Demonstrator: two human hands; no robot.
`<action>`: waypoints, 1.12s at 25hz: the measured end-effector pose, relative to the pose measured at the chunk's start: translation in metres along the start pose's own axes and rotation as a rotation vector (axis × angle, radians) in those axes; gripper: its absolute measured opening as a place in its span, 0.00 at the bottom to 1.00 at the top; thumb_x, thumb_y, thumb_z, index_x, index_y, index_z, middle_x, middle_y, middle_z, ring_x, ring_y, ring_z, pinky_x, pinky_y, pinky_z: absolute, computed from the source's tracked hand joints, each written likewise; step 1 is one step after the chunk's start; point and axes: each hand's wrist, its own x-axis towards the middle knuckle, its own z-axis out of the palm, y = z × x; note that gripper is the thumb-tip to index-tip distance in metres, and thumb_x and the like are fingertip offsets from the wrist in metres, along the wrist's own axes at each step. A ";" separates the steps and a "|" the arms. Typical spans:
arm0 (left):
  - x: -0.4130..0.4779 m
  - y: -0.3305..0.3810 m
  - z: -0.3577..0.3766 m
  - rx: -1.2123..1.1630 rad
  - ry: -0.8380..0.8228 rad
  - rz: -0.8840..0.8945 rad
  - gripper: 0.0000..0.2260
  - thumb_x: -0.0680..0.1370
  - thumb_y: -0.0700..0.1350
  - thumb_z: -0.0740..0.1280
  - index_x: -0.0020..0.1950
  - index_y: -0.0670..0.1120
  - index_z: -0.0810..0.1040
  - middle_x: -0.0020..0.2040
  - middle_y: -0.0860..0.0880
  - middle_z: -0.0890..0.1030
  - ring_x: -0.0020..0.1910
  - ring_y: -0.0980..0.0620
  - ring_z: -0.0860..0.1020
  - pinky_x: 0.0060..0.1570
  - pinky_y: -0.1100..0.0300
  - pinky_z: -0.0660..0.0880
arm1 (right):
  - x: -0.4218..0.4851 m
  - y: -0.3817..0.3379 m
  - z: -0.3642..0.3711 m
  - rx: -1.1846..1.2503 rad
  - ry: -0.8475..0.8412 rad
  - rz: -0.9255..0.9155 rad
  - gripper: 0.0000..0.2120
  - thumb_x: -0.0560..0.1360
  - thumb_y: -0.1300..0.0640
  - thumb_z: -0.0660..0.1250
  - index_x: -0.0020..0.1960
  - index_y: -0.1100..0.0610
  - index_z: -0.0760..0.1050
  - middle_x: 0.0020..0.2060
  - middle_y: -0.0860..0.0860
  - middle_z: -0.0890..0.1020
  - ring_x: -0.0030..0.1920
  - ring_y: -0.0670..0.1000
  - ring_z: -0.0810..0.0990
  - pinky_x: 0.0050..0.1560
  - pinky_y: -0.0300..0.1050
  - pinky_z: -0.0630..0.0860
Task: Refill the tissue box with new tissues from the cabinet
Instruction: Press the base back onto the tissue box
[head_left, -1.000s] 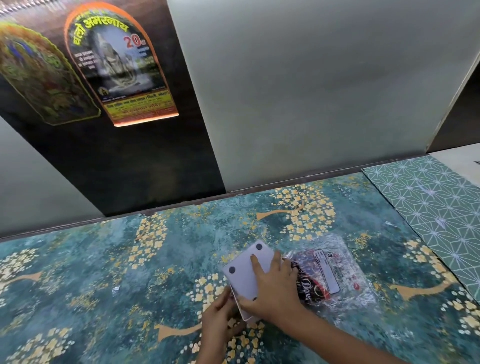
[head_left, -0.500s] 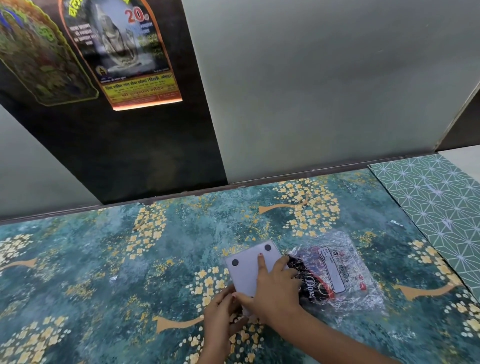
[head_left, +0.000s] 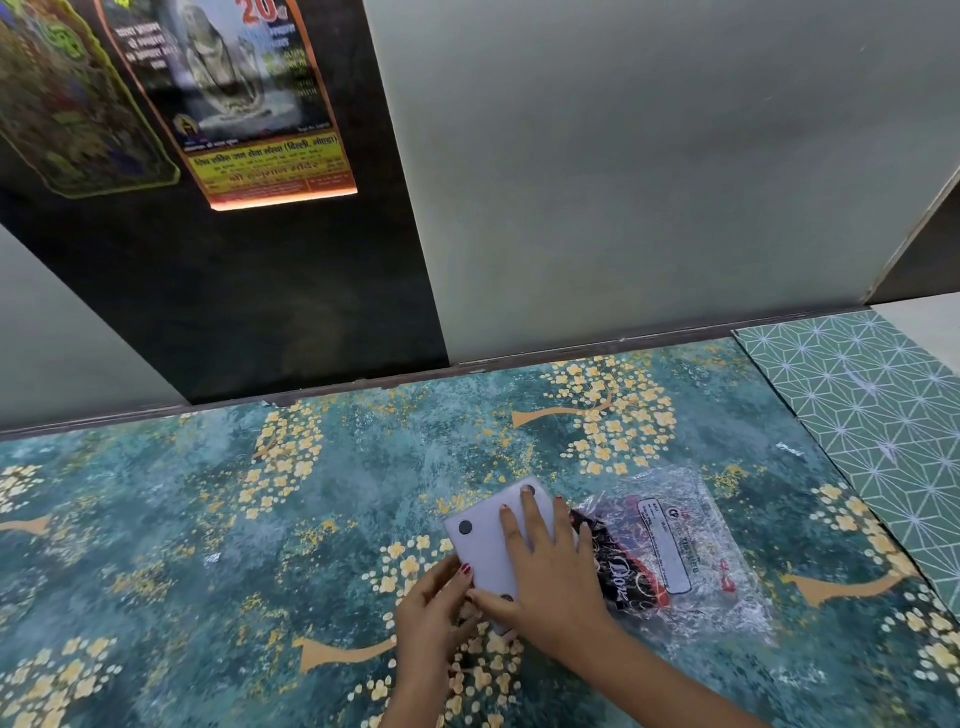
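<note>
A white tissue box (head_left: 485, 545) lies upside down on the patterned table top (head_left: 260, 519), its flat base with dark round feet facing up. My right hand (head_left: 545, 577) lies flat across that base, fingers spread, pressing on it. My left hand (head_left: 434, 613) grips the box's near left edge with its fingertips. Right beside the box lies a crinkled clear plastic tissue wrapper (head_left: 670, 551) with a black and red print and a white label; it looks flat.
Grey-green cabinet doors (head_left: 623, 182) and a dark panel (head_left: 260, 286) with two printed posters rise behind the table. A green mat with a white geometric pattern (head_left: 872, 405) covers the table's right end.
The view has dropped slightly. My right hand has spread flatter over the box base. The box and wrapper stay in place.
</note>
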 end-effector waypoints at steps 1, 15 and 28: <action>0.001 0.003 0.000 0.021 0.014 0.028 0.17 0.73 0.37 0.68 0.61 0.40 0.75 0.56 0.41 0.79 0.45 0.47 0.79 0.43 0.51 0.77 | 0.001 0.000 0.000 0.003 -0.003 -0.011 0.41 0.66 0.27 0.39 0.57 0.51 0.77 0.60 0.55 0.80 0.55 0.63 0.80 0.40 0.64 0.80; 0.012 0.009 0.013 0.274 0.108 0.208 0.20 0.71 0.27 0.65 0.61 0.39 0.76 0.69 0.43 0.70 0.49 0.49 0.75 0.59 0.45 0.74 | 0.005 0.006 -0.004 0.260 0.046 0.020 0.56 0.58 0.25 0.56 0.73 0.54 0.38 0.74 0.60 0.37 0.74 0.62 0.39 0.73 0.60 0.47; 0.022 0.024 0.010 0.284 0.095 0.095 0.35 0.66 0.22 0.60 0.69 0.46 0.66 0.58 0.46 0.79 0.43 0.47 0.79 0.38 0.53 0.79 | 0.016 0.009 -0.005 0.121 0.054 -0.142 0.67 0.49 0.19 0.40 0.72 0.67 0.43 0.75 0.62 0.45 0.74 0.63 0.45 0.72 0.63 0.49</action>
